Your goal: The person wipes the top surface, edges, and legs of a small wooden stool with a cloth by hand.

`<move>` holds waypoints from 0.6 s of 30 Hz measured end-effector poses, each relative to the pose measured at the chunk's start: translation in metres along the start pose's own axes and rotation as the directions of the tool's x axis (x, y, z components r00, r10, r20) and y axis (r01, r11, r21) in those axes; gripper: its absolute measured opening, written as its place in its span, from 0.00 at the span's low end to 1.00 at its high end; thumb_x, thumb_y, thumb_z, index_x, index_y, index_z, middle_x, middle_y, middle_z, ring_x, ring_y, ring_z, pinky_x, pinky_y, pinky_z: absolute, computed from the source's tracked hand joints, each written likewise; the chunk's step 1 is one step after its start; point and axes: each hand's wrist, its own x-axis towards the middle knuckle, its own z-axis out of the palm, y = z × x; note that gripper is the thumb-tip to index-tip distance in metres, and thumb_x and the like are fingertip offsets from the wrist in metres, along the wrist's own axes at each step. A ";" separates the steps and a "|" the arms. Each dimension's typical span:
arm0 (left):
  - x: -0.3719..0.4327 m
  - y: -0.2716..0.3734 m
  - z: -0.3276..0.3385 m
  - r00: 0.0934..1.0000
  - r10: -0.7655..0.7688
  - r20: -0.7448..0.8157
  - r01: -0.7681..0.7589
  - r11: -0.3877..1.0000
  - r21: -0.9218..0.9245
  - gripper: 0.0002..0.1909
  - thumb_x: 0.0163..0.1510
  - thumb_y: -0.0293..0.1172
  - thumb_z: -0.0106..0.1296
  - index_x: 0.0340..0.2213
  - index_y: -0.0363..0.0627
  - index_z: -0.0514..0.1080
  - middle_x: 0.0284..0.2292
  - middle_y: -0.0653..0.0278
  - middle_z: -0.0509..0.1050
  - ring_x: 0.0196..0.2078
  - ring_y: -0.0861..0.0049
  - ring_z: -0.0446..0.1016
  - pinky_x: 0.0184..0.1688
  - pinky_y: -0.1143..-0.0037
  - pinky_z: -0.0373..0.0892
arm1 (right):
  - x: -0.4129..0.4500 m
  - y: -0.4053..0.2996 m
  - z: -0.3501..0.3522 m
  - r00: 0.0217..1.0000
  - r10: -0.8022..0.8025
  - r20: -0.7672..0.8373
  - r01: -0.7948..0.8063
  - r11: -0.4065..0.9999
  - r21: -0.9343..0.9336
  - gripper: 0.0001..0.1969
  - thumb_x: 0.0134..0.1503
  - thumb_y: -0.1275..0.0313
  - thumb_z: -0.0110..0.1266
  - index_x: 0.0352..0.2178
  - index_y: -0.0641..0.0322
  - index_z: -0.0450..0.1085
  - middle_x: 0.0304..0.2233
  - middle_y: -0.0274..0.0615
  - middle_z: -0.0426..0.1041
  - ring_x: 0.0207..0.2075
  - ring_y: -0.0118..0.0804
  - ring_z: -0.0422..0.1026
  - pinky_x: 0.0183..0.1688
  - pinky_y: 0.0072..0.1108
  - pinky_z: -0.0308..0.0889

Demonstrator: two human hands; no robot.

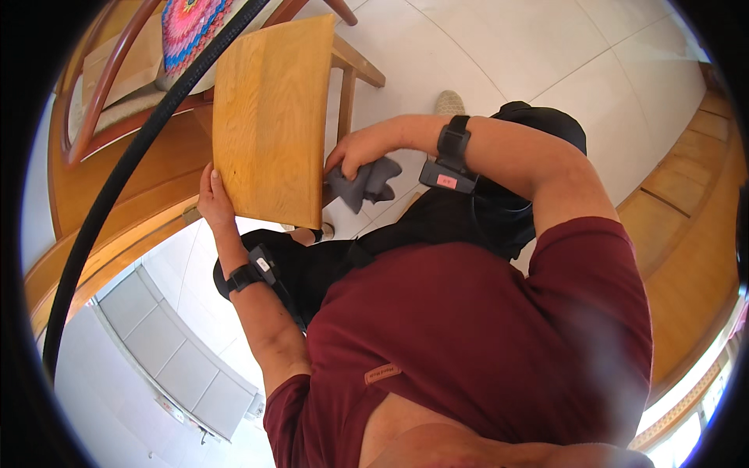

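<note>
A wooden stool [269, 123] is before me, its flat seat facing up and some of its legs showing past the seat's right side. My left hand [215, 196] grips the seat's near left corner, thumb along the edge, other fingers partly hidden. At the right edge of the seat, my right hand [357, 153] holds a crumpled dark grey cloth [368, 181]; its fingertips reach the side below the seat, where part of them is hidden.
A reddish wooden armchair [111, 88] with a colourful crocheted cover [190, 35] stands at the upper left, by a wooden furniture panel [134, 190]. A black cable [126, 155] crosses the left side. Wooden furniture [673, 216] lines the right. Pale tiles [485, 41] cover the floor.
</note>
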 end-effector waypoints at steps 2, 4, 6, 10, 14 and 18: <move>0.005 -0.011 -0.002 0.996 -0.038 -0.082 0.048 0.992 0.119 0.25 0.62 0.43 0.40 0.52 0.36 0.64 0.48 0.56 0.70 0.49 0.70 0.68 0.52 0.76 0.63 | 0.011 0.008 -0.028 1.000 0.021 0.024 -0.018 0.995 -0.103 0.30 0.37 0.70 0.50 0.47 0.61 0.70 0.41 0.48 0.73 0.41 0.40 0.71 0.42 0.23 0.67; -0.014 -0.035 0.001 0.930 -0.089 -0.355 0.082 0.996 -0.033 0.27 0.62 0.45 0.39 0.54 0.36 0.62 0.50 0.54 0.67 0.51 0.68 0.67 0.52 0.75 0.62 | 0.002 -0.006 -0.043 0.995 0.025 -0.092 -0.043 0.981 -0.192 0.28 0.38 0.69 0.49 0.47 0.60 0.70 0.42 0.48 0.73 0.42 0.42 0.71 0.43 0.23 0.66; -0.040 -0.011 0.018 0.915 -0.270 -0.301 0.138 0.907 -0.397 0.27 0.62 0.44 0.39 0.55 0.37 0.59 0.51 0.53 0.64 0.52 0.68 0.65 0.52 0.75 0.62 | -0.014 -0.001 -0.057 0.973 0.031 -0.230 -0.096 0.957 -0.274 0.27 0.39 0.68 0.48 0.46 0.59 0.70 0.42 0.49 0.73 0.43 0.44 0.71 0.43 0.23 0.66; -0.052 0.000 0.029 0.950 -0.290 -0.116 0.083 0.592 -0.802 0.25 0.63 0.39 0.38 0.56 0.37 0.51 0.52 0.54 0.60 0.55 0.71 0.61 0.54 0.73 0.61 | -0.006 0.022 -0.069 0.652 -0.473 -0.592 -0.121 0.706 -0.698 0.25 0.48 0.71 0.51 0.50 0.43 0.63 0.39 0.45 0.71 0.38 0.47 0.72 0.38 0.30 0.70; -0.044 0.017 0.029 0.914 -0.396 -0.090 0.135 0.506 -0.852 0.27 0.61 0.34 0.42 0.58 0.39 0.48 0.51 0.51 0.62 0.52 0.66 0.65 0.51 0.70 0.66 | 0.002 0.058 -0.077 0.634 -0.599 -0.489 -0.343 0.349 -0.872 0.31 0.52 0.78 0.49 0.55 0.32 0.56 0.36 0.44 0.65 0.36 0.45 0.72 0.34 0.30 0.71; -0.008 -0.005 0.021 0.886 -0.452 -0.102 0.127 0.449 -0.885 0.27 0.59 0.29 0.45 0.58 0.41 0.51 0.50 0.50 0.65 0.49 0.63 0.68 0.50 0.69 0.68 | 0.008 0.049 -0.069 0.683 -0.508 -0.525 -0.363 0.388 -0.847 0.33 0.52 0.78 0.47 0.58 0.30 0.55 0.37 0.47 0.66 0.38 0.46 0.72 0.33 0.31 0.71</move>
